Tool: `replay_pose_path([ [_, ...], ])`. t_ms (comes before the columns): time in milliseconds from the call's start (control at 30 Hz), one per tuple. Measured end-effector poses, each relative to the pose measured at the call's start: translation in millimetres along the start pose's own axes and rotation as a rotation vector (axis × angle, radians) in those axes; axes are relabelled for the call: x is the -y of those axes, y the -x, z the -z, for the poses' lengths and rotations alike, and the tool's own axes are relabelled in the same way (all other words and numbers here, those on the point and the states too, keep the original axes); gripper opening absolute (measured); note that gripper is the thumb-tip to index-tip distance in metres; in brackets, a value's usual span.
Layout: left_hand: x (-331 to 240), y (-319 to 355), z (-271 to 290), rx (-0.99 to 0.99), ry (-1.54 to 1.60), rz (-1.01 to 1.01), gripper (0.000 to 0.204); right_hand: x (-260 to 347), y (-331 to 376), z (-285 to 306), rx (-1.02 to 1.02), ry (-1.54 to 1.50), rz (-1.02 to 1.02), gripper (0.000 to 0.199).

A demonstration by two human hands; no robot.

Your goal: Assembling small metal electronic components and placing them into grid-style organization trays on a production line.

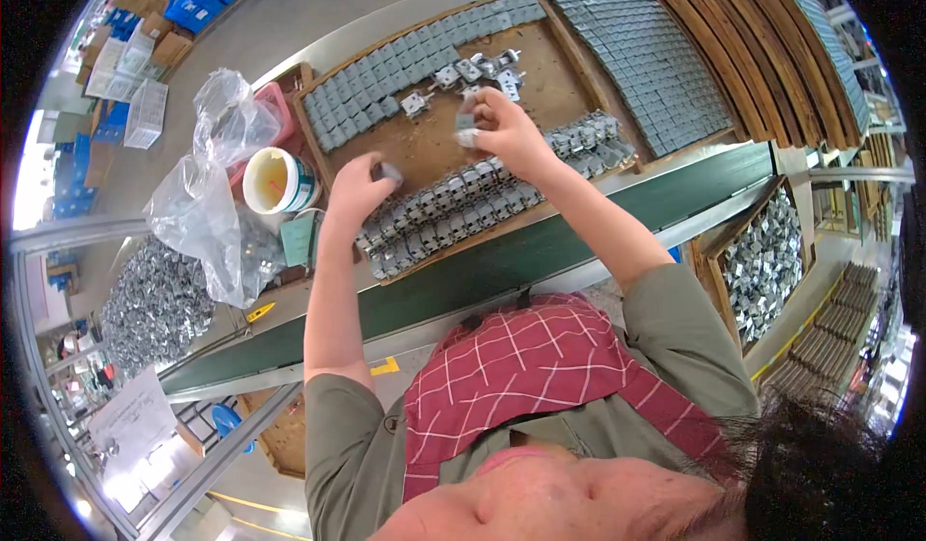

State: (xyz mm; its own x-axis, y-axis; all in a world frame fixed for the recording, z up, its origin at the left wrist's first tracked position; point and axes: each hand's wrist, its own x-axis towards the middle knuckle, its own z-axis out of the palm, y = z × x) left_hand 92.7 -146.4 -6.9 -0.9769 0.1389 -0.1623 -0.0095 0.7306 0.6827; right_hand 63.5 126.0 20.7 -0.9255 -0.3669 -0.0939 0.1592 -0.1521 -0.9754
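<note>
Above a wooden tray (439, 150), my right hand (513, 138) is closed in a pinch on a small grey metal part (466, 138), slightly blurred. My left hand (359, 194) is closed on another small metal part (389, 173), near the left end of the near rows. Those near rows (463, 215) are silvery metal parts standing tightly side by side. Flat grey metal parts (386, 73) lie in neat rows along the tray's far side. Several loose metal parts (477, 70) lie on the bare wood just beyond my right hand.
A second tray (641, 68) full of flat parts adjoins on the right, beside stacked wooden trays (762, 49). On the left stand a white bucket (278, 181), clear plastic bags (207, 208) and a heap of metal parts (154, 300). A yellow-handled tool (260, 312) lies near the green edge (579, 218).
</note>
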Motion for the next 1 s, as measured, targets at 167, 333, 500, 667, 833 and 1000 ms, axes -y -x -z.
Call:
replay_pose_path([
  [167,-1.8,-12.7,5.5,0.266,-0.262,-0.084,0.057,4.6,45.6,37.6,-0.127,-0.144,-0.11,0.029],
  [333,-54.0,-69.8,-18.5,-0.143,-0.386,-0.252,0.04,-4.2,60.1,35.2,-0.114,-0.106,-0.151,0.029],
  [500,-63.1,-98.8,-34.3,-0.255,-0.853,-0.481,0.03,-13.0,73.0,29.4,0.01,-0.151,-0.111,0.034],
  [667,-77.6,-64.8,-41.0,-0.444,-0.329,-0.56,0.019,-26.6,94.6,38.9,0.05,-0.199,-0.153,0.028],
  [833,-86.7,27.0,-70.4,-0.017,0.968,0.008,0.024,-21.5,105.1,43.3,0.112,-0.23,-0.267,0.025],
  [1000,-122.5,72.6,-96.0,-0.142,1.119,0.151,0.035,-21.4,108.0,40.0,0.158,-0.465,-0.351,0.03],
])
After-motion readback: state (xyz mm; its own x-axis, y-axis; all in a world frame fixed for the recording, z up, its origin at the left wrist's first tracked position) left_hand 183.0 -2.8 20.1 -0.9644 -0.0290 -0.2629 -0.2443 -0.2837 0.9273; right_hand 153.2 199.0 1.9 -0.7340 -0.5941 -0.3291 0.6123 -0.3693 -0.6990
